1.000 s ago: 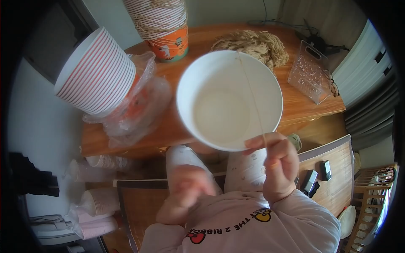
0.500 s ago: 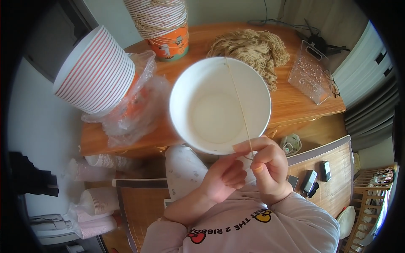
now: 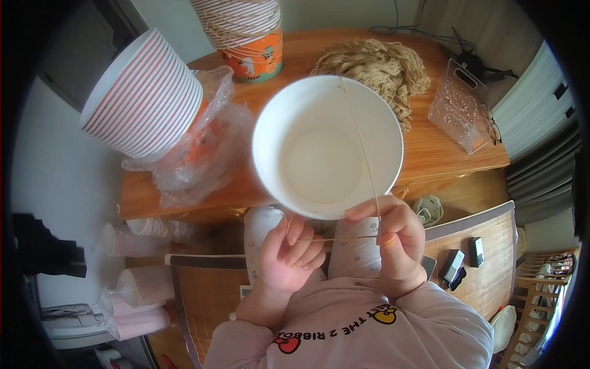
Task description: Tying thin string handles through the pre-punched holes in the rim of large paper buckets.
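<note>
A white paper bucket (image 3: 322, 166), its mouth facing me, rests between my lap and the table edge. A thin tan cord (image 3: 364, 144) is fixed near the bucket's far rim and runs across the opening to my right hand (image 3: 399, 237). That hand pinches the cord beside the near right rim, fingertips at the bucket. From there the cord stretches left to my left hand (image 3: 292, 252), whose curled fingers grip its other part, apart from the bucket. Whether there is a knot at the right fingers cannot be made out.
A loose heap of tan cords (image 3: 375, 64) lies on the wooden table (image 3: 448, 147). Stacked buckets (image 3: 147, 98) lean in a plastic bag at left; another corded stack (image 3: 243, 37) stands behind. A clear plastic basket (image 3: 458, 114) is at right. More bagged buckets (image 3: 144, 286) lie below left.
My left hand has drawn away to the left from my right hand, pulling a length of cord straight between them. The right hand keeps its pinch near the rim.
</note>
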Available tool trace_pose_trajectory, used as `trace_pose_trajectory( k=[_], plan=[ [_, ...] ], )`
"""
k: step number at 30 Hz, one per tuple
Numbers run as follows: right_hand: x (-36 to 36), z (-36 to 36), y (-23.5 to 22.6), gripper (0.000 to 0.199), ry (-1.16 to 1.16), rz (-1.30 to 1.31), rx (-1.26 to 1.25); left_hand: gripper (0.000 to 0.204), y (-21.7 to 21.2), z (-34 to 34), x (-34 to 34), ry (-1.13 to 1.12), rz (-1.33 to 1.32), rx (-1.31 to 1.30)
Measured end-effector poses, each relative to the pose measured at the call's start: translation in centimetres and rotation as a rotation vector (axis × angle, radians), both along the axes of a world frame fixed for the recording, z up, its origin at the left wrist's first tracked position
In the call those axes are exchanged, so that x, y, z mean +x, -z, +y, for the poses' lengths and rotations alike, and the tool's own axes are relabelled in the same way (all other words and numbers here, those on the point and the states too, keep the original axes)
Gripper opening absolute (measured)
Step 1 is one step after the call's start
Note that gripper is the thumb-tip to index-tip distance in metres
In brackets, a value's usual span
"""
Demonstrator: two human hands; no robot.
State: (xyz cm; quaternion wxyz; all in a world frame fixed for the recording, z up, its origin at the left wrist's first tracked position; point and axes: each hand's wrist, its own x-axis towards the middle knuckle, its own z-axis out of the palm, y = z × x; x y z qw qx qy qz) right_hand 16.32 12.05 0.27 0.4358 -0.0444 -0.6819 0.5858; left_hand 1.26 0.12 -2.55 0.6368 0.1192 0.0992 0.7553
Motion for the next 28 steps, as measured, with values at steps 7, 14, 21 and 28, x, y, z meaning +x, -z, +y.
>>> trace_pose_trajectory(
  k=[7,14,21,28],
  plan=[
    [-0.7,0.9,0.2,0.021,0.052,0.121,0.075,0.045,1.0,-0.2,-0.1,-0.049,0.375,0.117],
    [-0.7,0.8,1.6,0.026,0.521,0.086,0.353,0.034,0.1,-0.7,0.3,-0.301,0.81,0.131],
    [-0.7,0.5,1.8,0.027,0.41,0.077,0.576,0.024,0.3,-0.7,0.4,-0.373,0.915,0.186],
    [-0.9,0.2,1.7,0.029,-0.09,-0.024,0.183,0.037,-0.5,-0.5,1.5,-0.43,0.912,0.03]
  ],
)
